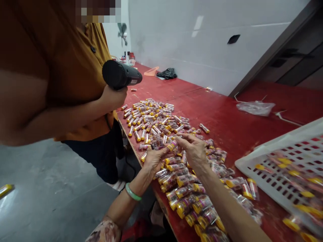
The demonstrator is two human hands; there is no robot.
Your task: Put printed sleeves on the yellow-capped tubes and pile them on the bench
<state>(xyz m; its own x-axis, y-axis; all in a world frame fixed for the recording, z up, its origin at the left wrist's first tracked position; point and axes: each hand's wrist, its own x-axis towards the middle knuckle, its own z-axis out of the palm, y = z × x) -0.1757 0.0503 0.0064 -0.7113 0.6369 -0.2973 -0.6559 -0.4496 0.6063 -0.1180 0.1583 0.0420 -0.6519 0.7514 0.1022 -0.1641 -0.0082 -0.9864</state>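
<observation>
Yellow and clear, one little tube (172, 146) is mid-frame, pinched in the left hand (154, 160), maybe to keep it steady, with the right hand's (195, 151) bent fingers at its upper end, their grip hard to tell.

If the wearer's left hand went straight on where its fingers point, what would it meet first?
Most likely the right hand, just beyond the tube pinched in the left hand; depth is unclear, so tube and right hand may be touching.

a workshop, with tubes (185, 180) massed on a long red worktable (196, 101).
</observation>
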